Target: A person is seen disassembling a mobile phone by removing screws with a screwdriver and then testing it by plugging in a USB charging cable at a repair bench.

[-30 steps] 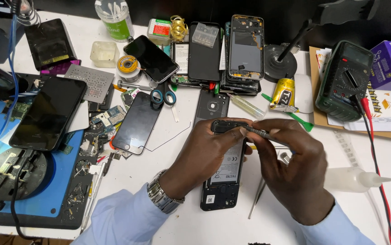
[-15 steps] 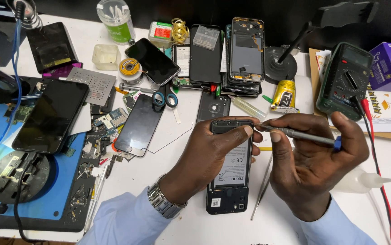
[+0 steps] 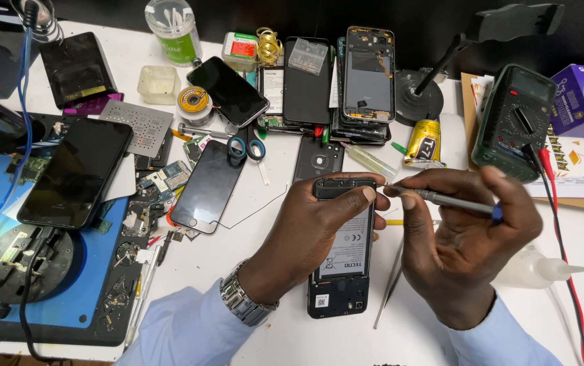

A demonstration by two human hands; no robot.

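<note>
An opened black phone (image 3: 341, 278) lies back-up on the white table, its battery showing. My left hand (image 3: 312, 227) lies across it and pinches its top edge with thumb and fingers. My right hand (image 3: 465, 237) holds a slim grey screwdriver (image 3: 444, 200) with a blue cap. The screwdriver lies almost level, and its tip touches the phone's top right corner beside my left fingertips. A metal watch sits on my left wrist.
Several phones and phone backs (image 3: 368, 74) lie at the far edge. A dark multimeter (image 3: 514, 122) with red lead stands right, a squeeze bottle (image 3: 533, 268) beside my right hand. Tweezers (image 3: 390, 285) lie near the phone. A blue work mat (image 3: 95, 285) with parts is left, scissors (image 3: 246, 149) in the middle.
My right hand has turned the screwdriver from hidden under the fingers to lying level, tip at the phone's top right corner. The left hand stays on the phone.
</note>
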